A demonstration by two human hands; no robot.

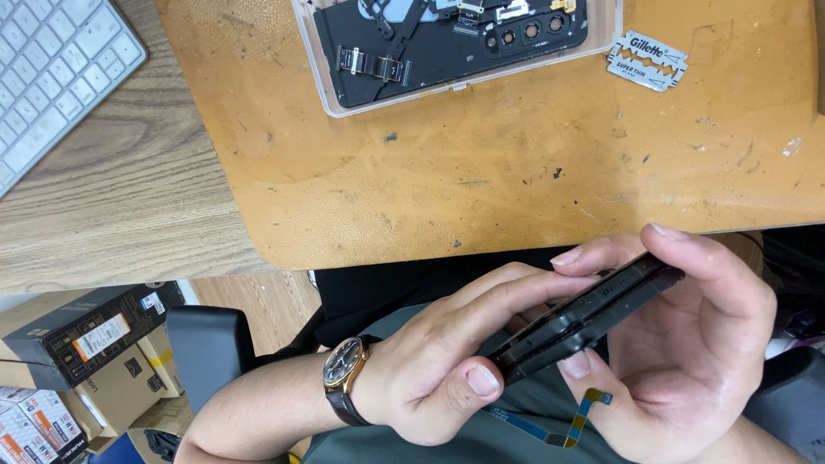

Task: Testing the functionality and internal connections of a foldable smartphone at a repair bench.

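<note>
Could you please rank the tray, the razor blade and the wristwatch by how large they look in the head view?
1. Tray, though cut off at the top.
2. Razor blade.
3. Wristwatch, nearer the camera, so unsure against the blade.

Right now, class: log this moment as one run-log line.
left hand: grips dark phone | right hand: pinches phone's far end | flex cable: dangles below | bench: orange mat, razor blade
</note>
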